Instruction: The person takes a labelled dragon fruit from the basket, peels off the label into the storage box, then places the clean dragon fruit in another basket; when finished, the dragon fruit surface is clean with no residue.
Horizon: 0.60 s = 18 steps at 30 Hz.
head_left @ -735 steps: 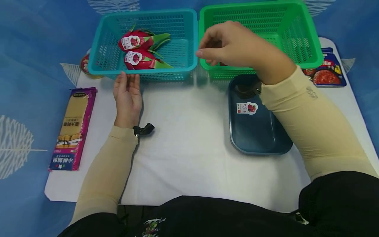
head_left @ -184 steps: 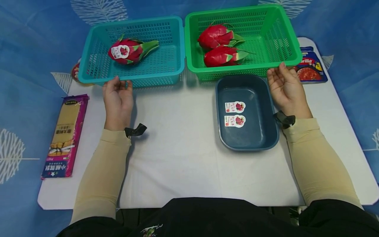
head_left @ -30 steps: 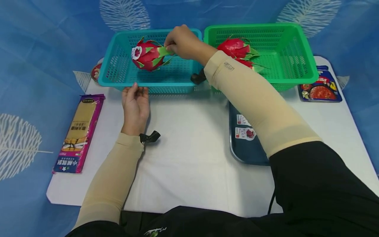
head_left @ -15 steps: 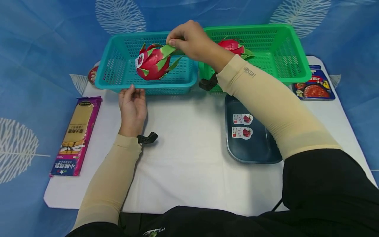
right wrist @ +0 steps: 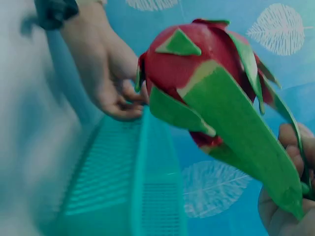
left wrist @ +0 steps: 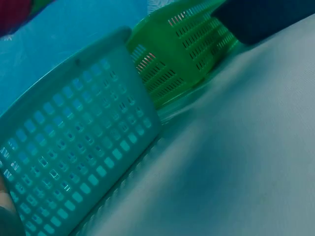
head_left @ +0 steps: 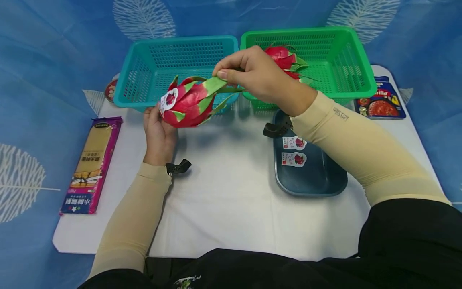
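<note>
A red dragon fruit point(head_left: 191, 102) with a white sticker point(head_left: 169, 99) hangs from my right hand point(head_left: 265, 76), which pinches its green leafy end. The fruit is held in front of the turquoise basket point(head_left: 180, 39), overlapping its near rim in the head view. My left hand point(head_left: 159, 138) holds that near rim, palm up; in the right wrist view its fingers point(right wrist: 123, 110) curl at the rim, below the fruit. Two more dragon fruits point(head_left: 281, 56) lie in the green basket point(head_left: 303, 30), partly hidden behind my right hand.
A dark blue tray point(head_left: 310, 176) with two stickers point(head_left: 293, 159) in it stands right of centre, partly under my right forearm. A pasta packet point(head_left: 90, 164) lies at the left, a blue sauce packet point(head_left: 382, 106) at the right, and a round tin point(head_left: 110, 90) shows behind the turquoise basket.
My right hand has lifted the dragon fruit out of the turquoise basket and brought it toward the body. The left hand stays at the rim. Earlier, two other dragon fruits reached the green basket without stickers.
</note>
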{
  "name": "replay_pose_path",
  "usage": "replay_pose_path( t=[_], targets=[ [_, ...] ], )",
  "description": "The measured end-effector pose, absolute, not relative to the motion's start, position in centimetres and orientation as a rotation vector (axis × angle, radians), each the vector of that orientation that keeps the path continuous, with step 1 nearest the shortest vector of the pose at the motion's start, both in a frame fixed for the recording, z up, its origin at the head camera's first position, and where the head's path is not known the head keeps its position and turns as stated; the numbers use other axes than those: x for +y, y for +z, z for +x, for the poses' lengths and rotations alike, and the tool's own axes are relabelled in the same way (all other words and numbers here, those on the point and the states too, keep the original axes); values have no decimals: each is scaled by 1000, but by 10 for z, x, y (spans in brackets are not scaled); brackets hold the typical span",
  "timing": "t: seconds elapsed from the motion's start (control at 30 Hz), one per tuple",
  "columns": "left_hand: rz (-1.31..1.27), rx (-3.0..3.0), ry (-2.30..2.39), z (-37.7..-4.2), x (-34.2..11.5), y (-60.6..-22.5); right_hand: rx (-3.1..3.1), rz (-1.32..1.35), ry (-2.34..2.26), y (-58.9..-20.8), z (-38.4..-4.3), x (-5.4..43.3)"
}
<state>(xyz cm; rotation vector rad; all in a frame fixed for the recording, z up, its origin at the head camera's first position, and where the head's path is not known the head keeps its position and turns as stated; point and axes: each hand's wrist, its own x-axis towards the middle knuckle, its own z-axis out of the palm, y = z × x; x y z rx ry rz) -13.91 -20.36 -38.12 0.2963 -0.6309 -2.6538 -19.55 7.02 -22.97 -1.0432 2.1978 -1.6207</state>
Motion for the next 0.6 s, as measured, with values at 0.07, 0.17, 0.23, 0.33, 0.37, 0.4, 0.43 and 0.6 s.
replay_pose_path(
  t=[0.07, 0.17, 0.23, 0.33, 0.37, 0.4, 0.43, 0.6],
  targets=[
    [303, -663, -2651, -138, -203, -382, 2133, -977, -1656, -237, -188, 79],
    [295, -671, -2628, -139, -202, -382, 2085, -875, -1656, -250, -178, 90],
    [285, -638, -2616, -141, -202, -382, 2097, -826, -1619, -261, -172, 96],
    [288, -570, -2619, -143, -201, -382, 2138, -756, -1547, -276, -165, 103],
    [292, -561, -2621, -144, -201, -382, 2146, -728, -1529, -280, -164, 104],
    [298, -555, -2622, -144, -201, -382, 2159, -707, -1511, -285, -162, 105],
    [302, -546, -2623, -144, -201, -382, 2164, -688, -1496, -289, -162, 106],
    [306, -523, -2626, -144, -200, -382, 2129, -579, -1491, -306, -160, 106]
  ],
)
